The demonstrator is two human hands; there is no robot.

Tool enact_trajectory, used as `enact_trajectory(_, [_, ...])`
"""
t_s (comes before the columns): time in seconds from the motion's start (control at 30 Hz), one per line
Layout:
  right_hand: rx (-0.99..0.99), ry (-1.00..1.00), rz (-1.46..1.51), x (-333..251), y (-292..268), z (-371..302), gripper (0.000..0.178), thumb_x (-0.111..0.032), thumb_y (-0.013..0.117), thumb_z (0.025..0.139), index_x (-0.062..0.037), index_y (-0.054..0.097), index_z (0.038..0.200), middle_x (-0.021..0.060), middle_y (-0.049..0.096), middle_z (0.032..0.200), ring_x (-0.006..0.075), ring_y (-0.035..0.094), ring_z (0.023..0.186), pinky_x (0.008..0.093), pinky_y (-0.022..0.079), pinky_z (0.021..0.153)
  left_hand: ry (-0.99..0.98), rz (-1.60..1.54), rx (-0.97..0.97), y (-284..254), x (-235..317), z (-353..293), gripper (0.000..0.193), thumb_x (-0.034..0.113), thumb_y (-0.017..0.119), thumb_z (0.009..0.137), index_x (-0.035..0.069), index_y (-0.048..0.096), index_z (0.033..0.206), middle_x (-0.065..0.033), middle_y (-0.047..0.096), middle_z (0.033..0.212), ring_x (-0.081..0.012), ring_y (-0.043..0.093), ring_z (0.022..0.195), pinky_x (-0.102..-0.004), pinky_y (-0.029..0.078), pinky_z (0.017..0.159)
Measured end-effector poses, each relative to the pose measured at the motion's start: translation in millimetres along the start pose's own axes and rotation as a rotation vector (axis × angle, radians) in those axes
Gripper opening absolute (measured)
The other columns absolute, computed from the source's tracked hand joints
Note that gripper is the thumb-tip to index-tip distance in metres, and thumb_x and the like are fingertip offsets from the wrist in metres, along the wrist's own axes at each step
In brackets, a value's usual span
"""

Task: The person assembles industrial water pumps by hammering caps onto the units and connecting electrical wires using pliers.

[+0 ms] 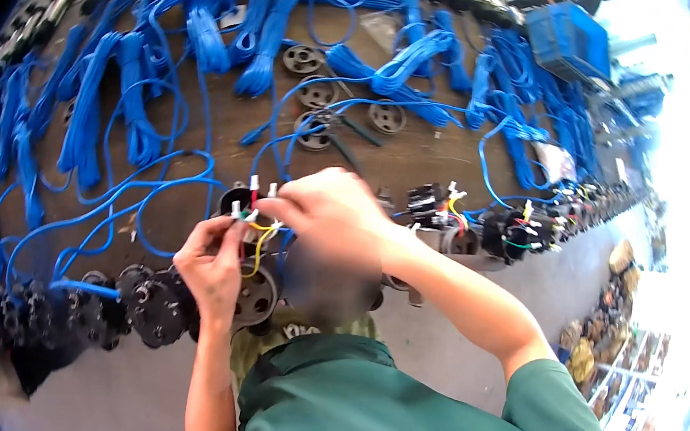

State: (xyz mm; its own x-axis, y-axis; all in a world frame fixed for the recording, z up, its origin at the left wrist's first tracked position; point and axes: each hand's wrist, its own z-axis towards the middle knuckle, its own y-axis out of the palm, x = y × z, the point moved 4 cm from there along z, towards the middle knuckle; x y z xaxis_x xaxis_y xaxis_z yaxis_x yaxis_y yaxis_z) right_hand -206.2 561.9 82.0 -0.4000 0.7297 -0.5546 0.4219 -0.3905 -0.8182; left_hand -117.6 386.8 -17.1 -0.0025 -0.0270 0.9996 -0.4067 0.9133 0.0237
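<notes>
Head view, bench: a brown worktop (pixel 424 160) is spread with blue cable from edge to edge
Head view, piece in hand: a black plug body (pixel 239 198) with coloured wires (pixel 257 234) — red, yellow and green, white-tipped — is held up just above the near edge of the bench, between the two hands, apparently so the loose ends stay within reach of both sets of fingers
Left hand (pixel 213 263): raised from below, wrist bent back, fingers closed in a pinch on the wires under the plug body, seemingly to steady the piece
Right hand (pixel 332 212): brought across from the right, forearm angled down into the green sleeve (pixel 567 400), knuckles up, fingers curled onto the wire ends; the fingertips themselves are blurred, so the exact pinch cannot be told
Blue cable bundles (pixel 206 39): laid in tied hanks across the far bench, loose leads trailing towards the hands
Metal discs (pixel 386 116): several lie flat mid-bench, well apart from the hands
Wired plugs (pixel 508 231): set in a row to the right, wire ends upward
Black parts (pixel 158 304): ranged along the near-left edge, just beside the left hand
Blue crate (pixel 568 35): placed at the far right corner
</notes>
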Motion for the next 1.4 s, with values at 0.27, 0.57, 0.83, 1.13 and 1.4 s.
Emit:
enact_trajectory(0.27, [0.213, 0.378, -0.182, 124.1, -102.3, -200.8, 0.033, -0.03, 0.079, 0.091, -0.0029, 0.069, 0.108, 0.0104, 0.071, 0.097, 0.0254, 0.07, 0.093, 0.0382, 0.055, 0.084, -0.018, -0.035, 0.026, -2.9, -6.3, 2.6, 0.027, -0.003, 0.069, 0.098, -0.001, 0.067, 0.124, 0.0004, 0.066, 0.08, -0.0032, 0.056, 0.071, -0.0196, 0.043, 0.064])
enact_trajectory(0.57, [0.127, 0.311, -0.265, 178.6, -47.7, -65.8, 0.054, -0.039, 0.076, 0.092, 0.0023, 0.058, 0.122, 0.0185, 0.068, 0.115, 0.0343, 0.066, 0.109, 0.0463, 0.053, 0.092, -0.034, -0.131, 0.028, -1.7, 6.3, 5.6, 0.013, -0.005, 0.067, 0.098, -0.002, 0.065, 0.111, -0.0054, 0.071, 0.088, -0.0091, 0.067, 0.082, -0.0213, 0.05, 0.074])
enact_trajectory(0.83, [-0.161, 0.285, -0.593, 279.3, 74.1, 61.5, 0.12, -0.059, 0.085, 0.077, 0.0098, 0.022, 0.154, 0.029, 0.048, 0.141, 0.0425, 0.047, 0.133, 0.0605, 0.042, 0.107, -0.06, -0.187, 0.149, -9.6, 12.0, -7.1, 0.014, -0.006, 0.069, 0.097, -0.002, 0.065, 0.11, -0.0081, 0.074, 0.091, -0.01, 0.069, 0.08, -0.0216, 0.051, 0.073])
enact_trajectory(1.13, [0.065, 0.239, 0.204, 146.5, -31.2, 24.5, 0.042, -0.023, 0.087, 0.084, 0.0002, 0.063, 0.109, 0.0025, 0.061, 0.086, 0.0138, 0.057, 0.078, 0.034, 0.047, 0.071, -0.084, -0.272, 0.197, -13.2, -2.7, -7.0, 0.014, -0.005, 0.072, 0.095, 0.002, 0.07, 0.108, -0.0072, 0.076, 0.089, -0.007, 0.063, 0.072, -0.0216, 0.048, 0.065])
enact_trajectory(1.4, [-0.035, 0.391, 0.946, 46.5, -18.8, -29.8, 0.036, -0.014, 0.07, 0.082, -0.0054, 0.057, 0.114, -0.0007, 0.055, 0.093, 0.0074, 0.052, 0.075, 0.0241, 0.044, 0.067, -0.061, -0.231, 0.144, -11.9, -1.2, -6.0, 0.01, -0.002, 0.071, 0.098, 0.0, 0.069, 0.108, -0.0076, 0.077, 0.091, -0.0071, 0.068, 0.077, -0.0209, 0.051, 0.067])
